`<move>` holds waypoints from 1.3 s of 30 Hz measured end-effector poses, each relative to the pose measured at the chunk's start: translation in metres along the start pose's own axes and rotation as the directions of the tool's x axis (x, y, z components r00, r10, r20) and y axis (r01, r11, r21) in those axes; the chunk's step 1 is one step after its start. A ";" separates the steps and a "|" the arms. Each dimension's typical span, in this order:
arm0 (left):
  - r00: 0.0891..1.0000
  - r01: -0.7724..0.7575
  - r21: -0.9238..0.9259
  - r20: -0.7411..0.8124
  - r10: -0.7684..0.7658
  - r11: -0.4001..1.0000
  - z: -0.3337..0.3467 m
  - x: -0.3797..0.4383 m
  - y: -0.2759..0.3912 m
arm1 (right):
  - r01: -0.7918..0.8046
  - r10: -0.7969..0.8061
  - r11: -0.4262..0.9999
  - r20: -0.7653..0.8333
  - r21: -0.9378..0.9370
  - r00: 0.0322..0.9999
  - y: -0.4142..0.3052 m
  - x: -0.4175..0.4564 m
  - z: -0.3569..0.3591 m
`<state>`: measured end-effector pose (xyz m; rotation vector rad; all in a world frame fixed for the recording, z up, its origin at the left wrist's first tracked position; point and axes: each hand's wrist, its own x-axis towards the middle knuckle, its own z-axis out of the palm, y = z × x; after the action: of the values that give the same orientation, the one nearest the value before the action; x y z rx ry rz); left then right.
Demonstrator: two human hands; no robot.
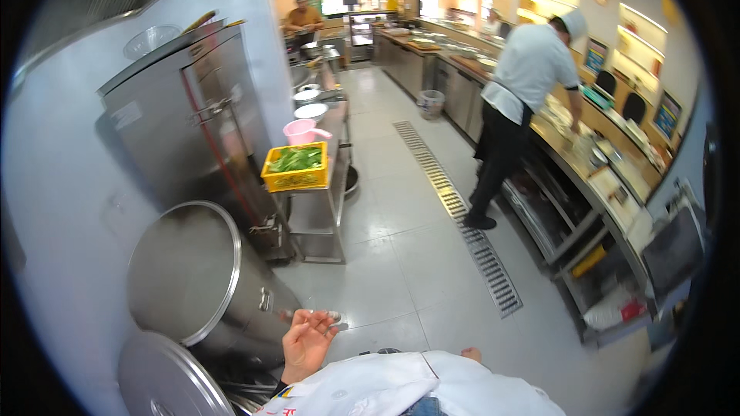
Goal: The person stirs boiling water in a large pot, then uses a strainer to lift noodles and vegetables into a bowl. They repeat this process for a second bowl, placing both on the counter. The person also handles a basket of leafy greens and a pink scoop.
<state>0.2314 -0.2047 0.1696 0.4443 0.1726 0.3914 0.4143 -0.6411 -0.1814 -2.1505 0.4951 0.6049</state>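
Note:
My left hand [309, 344] is raised palm-up at the bottom centre, its fingers loosely curled and nothing visible in it. Just left of it stands a large stainless-steel stockpot [254, 289], open at the top, with a side handle. A round metal lid [167, 375] leans below the pot's rim at the lower left. Of my right hand [472, 353] only a small part shows past the white jacket front, so its grip is hidden. A small pale fitting [334, 316] appears behind my left fingertips; what it belongs to is unclear.
A steel steaming cabinet [167, 115] stands along the left wall. Beside it, a steel table [338, 144] bears a yellow crate [298, 182] of leafy greens and a pink dipper [300, 131]. A floor drain grate [445, 190] runs lengthwise. One co-worker [520, 81] bends over the right counter; another [303, 17] stands far back.

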 end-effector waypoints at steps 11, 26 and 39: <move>0.996 0.082 0.019 0.040 -0.083 0.996 0.006 0.020 -0.018 | -0.012 0.007 0.985 -0.026 -0.170 1.000 0.026 -0.020 -0.025; 0.987 0.148 0.016 0.064 -0.149 0.989 0.010 0.029 -0.029 | -0.056 0.055 0.997 -0.027 -0.056 0.998 0.037 -0.021 -0.024; 0.982 0.152 0.024 0.112 -0.154 0.988 0.007 0.025 -0.028 | -0.083 0.083 0.996 0.000 -0.014 0.997 0.036 -0.023 -0.025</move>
<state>0.2649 -0.2204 0.1612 0.4638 0.0988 0.2137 0.3826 -0.6788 -0.1771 -2.1519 0.5839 0.6564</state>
